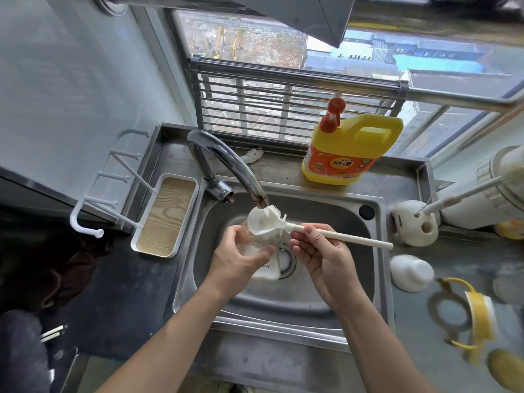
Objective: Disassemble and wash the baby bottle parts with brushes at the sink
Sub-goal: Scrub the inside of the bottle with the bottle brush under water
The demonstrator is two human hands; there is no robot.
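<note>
Over the steel sink, my left hand grips the clear baby bottle body around its middle, mouth tilted up toward the tap. My right hand pinches the cream handle of the white bottle brush. The brush head sits just under the chrome faucet spout, at the bottle's mouth. On the counter to the right lie the white bottle cap and the yellow handled collar.
A yellow detergent jug stands behind the sink. A white brush holder with another brush sits at the right. At the sink's left is a white drying tray with pegs. The drain lies below the bottle.
</note>
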